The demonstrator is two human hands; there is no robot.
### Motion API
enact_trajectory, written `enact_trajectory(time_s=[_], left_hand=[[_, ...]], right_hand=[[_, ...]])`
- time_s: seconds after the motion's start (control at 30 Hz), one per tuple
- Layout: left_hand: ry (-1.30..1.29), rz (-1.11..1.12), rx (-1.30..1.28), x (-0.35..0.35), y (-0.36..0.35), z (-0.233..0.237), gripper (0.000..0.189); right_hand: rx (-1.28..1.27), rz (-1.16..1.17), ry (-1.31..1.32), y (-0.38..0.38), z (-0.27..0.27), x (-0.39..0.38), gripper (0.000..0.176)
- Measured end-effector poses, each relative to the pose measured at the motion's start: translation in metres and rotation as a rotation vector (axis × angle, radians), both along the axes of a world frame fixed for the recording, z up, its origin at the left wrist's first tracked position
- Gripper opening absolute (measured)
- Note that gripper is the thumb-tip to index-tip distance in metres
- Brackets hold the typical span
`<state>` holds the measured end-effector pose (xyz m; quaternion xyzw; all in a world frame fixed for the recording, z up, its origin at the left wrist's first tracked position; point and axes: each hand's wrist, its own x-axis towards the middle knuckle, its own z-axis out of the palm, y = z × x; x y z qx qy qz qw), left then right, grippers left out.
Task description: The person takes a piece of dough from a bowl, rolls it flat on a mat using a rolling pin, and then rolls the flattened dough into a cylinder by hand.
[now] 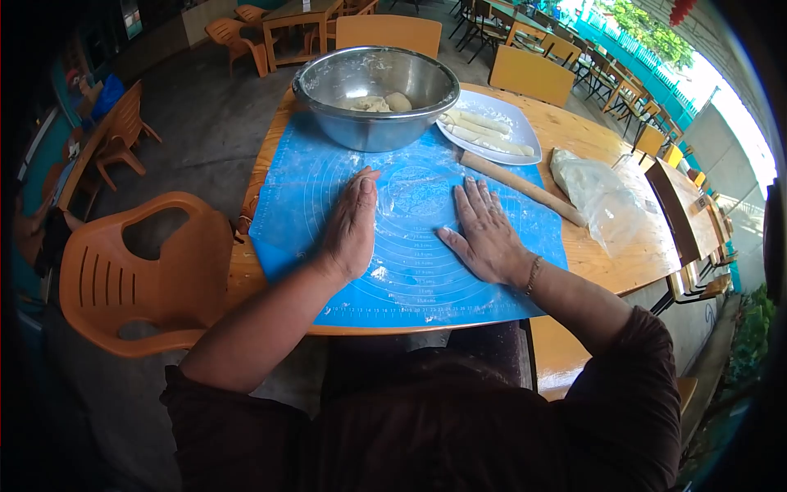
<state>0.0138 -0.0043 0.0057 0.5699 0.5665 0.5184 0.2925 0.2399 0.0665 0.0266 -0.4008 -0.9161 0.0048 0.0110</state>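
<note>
While both palms rest at the blue mat in the middle of the frame, no piece of dough shows between them. The left hand, left of centre, stands on its edge with the fingers straight and together; its grip is open and has hold of nothing that shows, though the underside of the palm is hidden. The right hand, right of centre, lies palm down with the fingers a little apart and the thumb out, its grip flat and open; whether anything thin is under it, I cannot tell.

Judging by how things lie, the work is partway along. At the upper right of the mat, several long, pale rolls lie shaped on the white plate. Not all of the dough is formed: in the steel bowl, at the upper middle of the frame, sit a rough lump and a smoother, rounded ball. The rolling pin lies slantwise just below the plate, out of both hands. Flour smudges the mat, and a clear plastic bag lies on the table, farther right.
</note>
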Motion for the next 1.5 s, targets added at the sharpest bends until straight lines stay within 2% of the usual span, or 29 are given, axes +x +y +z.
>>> enact_trajectory(time_s=[0.07, 0.2, 0.27, 0.33, 0.4, 0.43, 0.47, 0.53, 0.6, 0.63, 0.7, 0.73, 0.8, 0.83, 0.9, 1.0, 1.07, 1.13, 1.2, 1.27, 1.33, 1.37, 1.4, 1.5], left_hand=[[-0.051, 0.046, 0.021, -0.002, 0.005, -0.007, 0.076], [-0.179, 0.181, 0.21, -0.015, 0.009, -0.005, 0.07], [-0.257, 0.24, 0.321, -0.016, 0.005, 0.007, 0.081], [-0.192, 0.206, 0.364, -0.032, 0.008, -0.001, 0.08], [-0.216, 0.21, 0.4, -0.037, 0.012, -0.008, 0.076], [-0.22, 0.209, 0.401, -0.031, 0.009, -0.002, 0.076], [-0.097, 0.211, 0.333, -0.022, 0.003, 0.003, 0.071], [0.142, 0.149, 0.151, -0.017, -0.003, 0.004, 0.067], [0.454, 0.005, -0.12, -0.014, -0.007, 0.008, 0.068], [0.453, 0.005, -0.121, -0.01, -0.009, 0.011, 0.068], [0.856, -0.204, -0.235, -0.001, -0.012, 0.015, 0.071], [0.858, -0.203, -0.234, 0.002, -0.015, 0.013, 0.071], [1.115, -0.2, -0.124, 0.009, -0.024, 0.007, 0.072], [1.127, -0.236, -0.129, 0.011, -0.026, 0.01, 0.076], [1.126, -0.297, -0.091, 0.012, -0.027, 0.009, 0.076], [1.129, -0.381, -0.037, 0.016, -0.034, 0.009, 0.072], [1.049, -0.42, -0.01, 0.014, -0.04, 0.007, 0.068], [0.965, -0.417, 0.028, 0.005, -0.043, 0.018, 0.062], [0.576, -0.452, -0.162, -0.009, -0.04, 0.033, 0.054], [0.563, -0.373, -0.164, -0.02, -0.035, 0.038, 0.051], [0.936, -0.197, -0.121, -0.029, -0.027, 0.04, 0.055], [1.0, -0.162, -0.232, -0.03, -0.024, 0.039, 0.062], [1.003, -0.164, -0.228, -0.031, -0.022, 0.033, 0.062], [1.115, -0.179, -0.308, -0.034, -0.019, 0.02, 0.07]], right_hand=[[-0.03, -0.053, 0.081, 0.008, -0.003, -0.036, 0.084], [-0.087, 0.057, 0.181, 0.002, -0.008, -0.114, 0.08], [-0.089, 0.122, 0.176, -0.008, -0.012, -0.143, 0.078], [-0.09, 0.188, 0.16, -0.019, -0.01, -0.149, 0.077], [0.041, 0.324, -0.019, -0.038, -0.01, -0.145, 0.075], [0.005, 0.365, 0.017, -0.045, -0.01, -0.138, 0.075], [0.007, 0.365, 0.014, -0.05, -0.011, -0.126, 0.075], [-0.075, 0.433, 0.196, -0.055, -0.012, -0.095, 0.075], [-0.005, 0.386, 0.079, -0.053, -0.009, -0.064, 0.076], [-0.006, 0.387, 0.079, -0.05, -0.006, -0.049, 0.076], [0.053, 0.263, -0.019, -0.042, 0.0, -0.018, 0.075], [0.054, 0.263, -0.017, -0.037, 0.001, -0.003, 0.075], [0.041, 0.119, -0.033, -0.026, 0.003, 0.021, 0.076], [0.045, 0.118, -0.032, -0.021, 0.002, 0.027, 0.076], [-0.02, -0.04, 0.082, -0.011, -0.002, 0.037, 0.079], [-0.044, -0.107, 0.107, -0.016, -0.007, 0.02, 0.082], [-0.03, -0.062, 0.165, -0.03, -0.008, 0.006, 0.081], [-0.02, 0.163, 0.14, -0.038, -0.009, -0.003, 0.079], [-0.037, 0.181, 0.111, -0.023, -0.008, -0.009, 0.078], [0.04, 0.108, 0.065, 0.007, -0.007, -0.014, 0.077], [0.032, 0.058, 0.023, 0.032, 0.005, -0.03, 0.077], [0.029, -0.002, -0.019, 0.038, 0.008, -0.035, 0.077], [0.032, -0.005, -0.017, 0.035, 0.007, -0.045, 0.077], [-0.002, 0.109, 0.039, 0.012, -0.003, -0.076, 0.074]])
